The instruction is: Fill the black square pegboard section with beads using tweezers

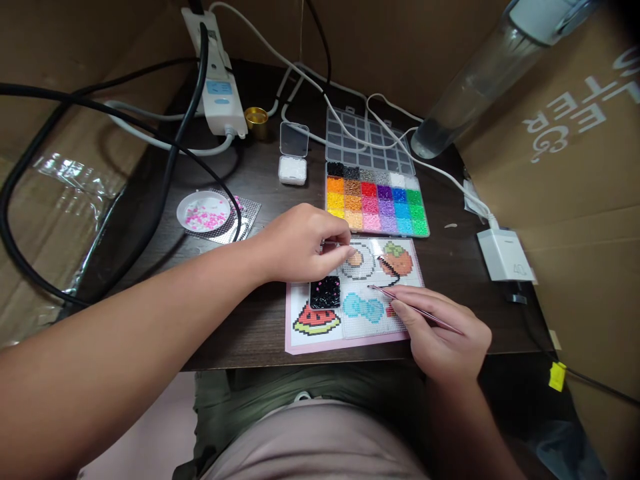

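Pegboard (370, 328) lies over the pattern sheet (316, 320), whose near edge runs close to the front edge of the surface (235, 333). My right grip (447, 330) clasps tweezers (427, 312), tips near its middle; my left grip (305, 243) curls by its far left corner, pinching or not I cannot tell. The bead case (377, 233) crowds the far edge; a wider gap opens rightward, toward the charger (501, 257).

My left arm (165, 323) stretches in from the lower left, bare, to my left hand (300, 243), back upward and fingers bent. Its thumb and forefinger curve toward each other around a gap; whether the tips meet I can't tell. My right arm (480, 427) rises from the lower right, and my right hand (447, 337) turns inward in a pinch, nearer my body.
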The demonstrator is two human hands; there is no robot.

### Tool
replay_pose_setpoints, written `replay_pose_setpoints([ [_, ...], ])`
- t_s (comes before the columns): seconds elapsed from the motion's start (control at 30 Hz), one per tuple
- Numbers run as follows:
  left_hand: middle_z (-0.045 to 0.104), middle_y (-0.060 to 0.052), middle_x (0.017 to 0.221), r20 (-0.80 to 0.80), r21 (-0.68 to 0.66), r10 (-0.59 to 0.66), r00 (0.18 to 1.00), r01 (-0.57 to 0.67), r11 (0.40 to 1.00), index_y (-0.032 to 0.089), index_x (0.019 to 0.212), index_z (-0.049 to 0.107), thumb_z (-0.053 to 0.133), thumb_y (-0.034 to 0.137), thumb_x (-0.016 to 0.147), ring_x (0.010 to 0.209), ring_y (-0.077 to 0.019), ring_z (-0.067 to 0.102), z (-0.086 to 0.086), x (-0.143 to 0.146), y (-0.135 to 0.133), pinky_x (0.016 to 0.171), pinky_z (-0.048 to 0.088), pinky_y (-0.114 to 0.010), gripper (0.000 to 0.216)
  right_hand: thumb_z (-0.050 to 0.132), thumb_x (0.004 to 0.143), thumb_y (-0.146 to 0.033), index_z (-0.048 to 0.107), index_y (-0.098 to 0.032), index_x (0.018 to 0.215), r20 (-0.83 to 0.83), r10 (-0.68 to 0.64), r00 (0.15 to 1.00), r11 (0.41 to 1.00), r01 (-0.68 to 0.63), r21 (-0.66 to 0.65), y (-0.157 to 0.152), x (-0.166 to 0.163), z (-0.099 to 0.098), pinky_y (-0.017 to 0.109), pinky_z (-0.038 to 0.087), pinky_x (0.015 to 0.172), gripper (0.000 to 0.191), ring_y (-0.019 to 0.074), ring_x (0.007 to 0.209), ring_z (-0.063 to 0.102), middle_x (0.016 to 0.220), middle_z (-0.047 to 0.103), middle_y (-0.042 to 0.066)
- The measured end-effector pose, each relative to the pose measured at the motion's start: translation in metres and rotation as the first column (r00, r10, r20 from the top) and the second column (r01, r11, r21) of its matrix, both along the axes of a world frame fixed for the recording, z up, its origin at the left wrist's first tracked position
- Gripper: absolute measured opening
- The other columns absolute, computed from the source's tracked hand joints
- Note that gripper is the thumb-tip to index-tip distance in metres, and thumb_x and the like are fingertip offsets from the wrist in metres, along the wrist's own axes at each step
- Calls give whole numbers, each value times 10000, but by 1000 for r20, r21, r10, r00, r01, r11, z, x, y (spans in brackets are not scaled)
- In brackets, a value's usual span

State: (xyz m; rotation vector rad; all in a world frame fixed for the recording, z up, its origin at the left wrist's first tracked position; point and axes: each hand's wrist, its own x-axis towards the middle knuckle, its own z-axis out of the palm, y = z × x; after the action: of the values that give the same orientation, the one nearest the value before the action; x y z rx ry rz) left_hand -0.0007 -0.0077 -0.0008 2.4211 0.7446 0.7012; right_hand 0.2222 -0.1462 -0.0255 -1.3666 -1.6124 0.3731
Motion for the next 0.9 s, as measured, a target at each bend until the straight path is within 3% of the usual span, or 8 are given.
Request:
replay_pose_setpoints([
  [0.43,668,0,635,-3,-7,-2,1000,2,1000,156,763,707,598,279,847,531,-85,516,-1,0,0,551,352,-226,185,758,778,-75,788,-238,874,-56,-85,995,994,88,64,-2,-4,-2,360,657,707,191,217,762,768,857,798,20],
  [0.6,663,0,629,4,-13,1,1000,-1,1000,157,759,708,598,282,848,531,-88,520,-2,1,0,554,354,-230,189,762,725,9,776,-243,978,15,-98,995,973,93,212,-9,-7,-1,367,657,701,357,227,803,771,917,799,28],
  [0.7,656,6,622,13,-15,1,1000,0,1000,157,758,712,606,278,845,530,-83,513,-3,1,0,555,353,-229,183,743,714,44,756,-235,1060,70,-8,998,968,-9,251,-16,-15,2,382,661,741,445,229,831,775,980,796,44],
  [0.9,647,15,621,23,-12,1,1000,0,1000,149,766,716,604,269,839,539,-77,507,-5,1,0,555,355,-222,179,679,802,8,719,-206,1087,23,237,971,963,-238,124,-16,-39,9,327,656,731,359,198,864,772,995,793,62],
])
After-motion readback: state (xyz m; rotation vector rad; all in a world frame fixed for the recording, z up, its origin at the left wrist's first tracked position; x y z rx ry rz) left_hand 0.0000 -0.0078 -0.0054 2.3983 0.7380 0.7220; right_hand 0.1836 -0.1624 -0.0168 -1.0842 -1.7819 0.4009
